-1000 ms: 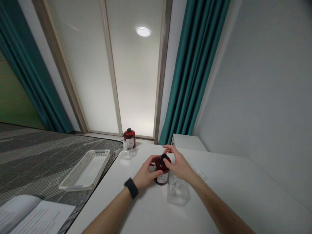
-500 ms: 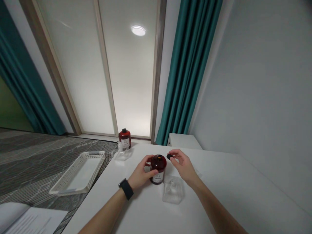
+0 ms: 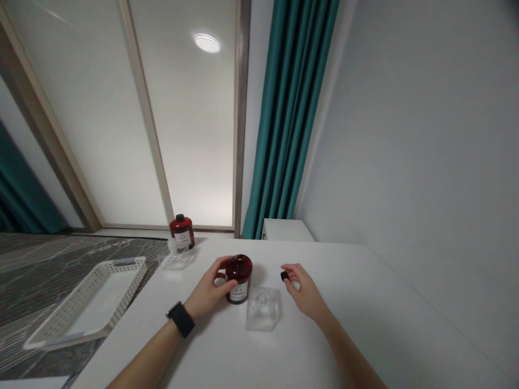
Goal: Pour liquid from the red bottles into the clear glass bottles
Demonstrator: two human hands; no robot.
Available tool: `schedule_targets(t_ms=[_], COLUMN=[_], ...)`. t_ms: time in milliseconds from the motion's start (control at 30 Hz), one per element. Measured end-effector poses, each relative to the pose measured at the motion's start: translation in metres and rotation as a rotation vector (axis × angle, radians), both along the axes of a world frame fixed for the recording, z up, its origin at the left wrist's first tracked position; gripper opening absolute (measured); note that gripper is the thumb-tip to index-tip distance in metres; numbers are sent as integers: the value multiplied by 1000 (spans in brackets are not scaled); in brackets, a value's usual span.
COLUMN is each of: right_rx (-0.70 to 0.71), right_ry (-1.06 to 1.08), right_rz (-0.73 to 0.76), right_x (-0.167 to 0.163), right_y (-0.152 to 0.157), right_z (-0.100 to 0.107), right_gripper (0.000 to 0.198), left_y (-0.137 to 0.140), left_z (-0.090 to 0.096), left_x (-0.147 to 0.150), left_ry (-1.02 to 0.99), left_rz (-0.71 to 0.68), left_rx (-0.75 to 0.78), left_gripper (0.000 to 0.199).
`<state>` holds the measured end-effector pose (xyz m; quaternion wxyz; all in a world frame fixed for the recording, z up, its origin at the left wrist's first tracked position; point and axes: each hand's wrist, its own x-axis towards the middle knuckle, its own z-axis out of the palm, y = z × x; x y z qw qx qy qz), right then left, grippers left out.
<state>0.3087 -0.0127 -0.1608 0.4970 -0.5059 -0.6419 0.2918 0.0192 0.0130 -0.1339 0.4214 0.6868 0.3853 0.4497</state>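
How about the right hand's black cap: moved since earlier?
Yes; judged against the white cabinet, the black cap has moved right, off the held bottle.

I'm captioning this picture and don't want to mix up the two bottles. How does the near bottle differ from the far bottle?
The near bottle is uncapped, while the far bottle wears a black cap. The left hand grips the near bottle; neither of the hands touches the far bottle. The near bottle looks darker red, the far bottle brighter. Both are labelled and stand upright.
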Motion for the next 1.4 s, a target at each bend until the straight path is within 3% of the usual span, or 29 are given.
schedule_targets(t_ms=[200, 367, 600, 800, 1067, 1400], right_rx=[-121, -95, 11, 94, 110, 117], right_ry=[156, 210, 12, -171, -314, -357], right_rz=[119, 157, 102, 39, -45, -45], right_x=[1, 4, -3, -6, -6, -6], right_y=[-4, -7, 3, 2, 10, 10], right_z=[4, 8, -10, -12, -23, -25], right_gripper=[27, 32, 30, 24, 16, 30], left_y=[1, 1, 0, -2, -1, -1], left_z=[1, 1, 1, 5, 4, 2], left_x=[1, 0, 1, 2, 1, 1], left_ry=[8, 10, 27, 24, 27, 34], left_rz=[24, 20, 29, 34, 31, 20], left_rx=[19, 24, 38, 29, 33, 46], left_gripper=[50, 50, 49, 49, 48, 49])
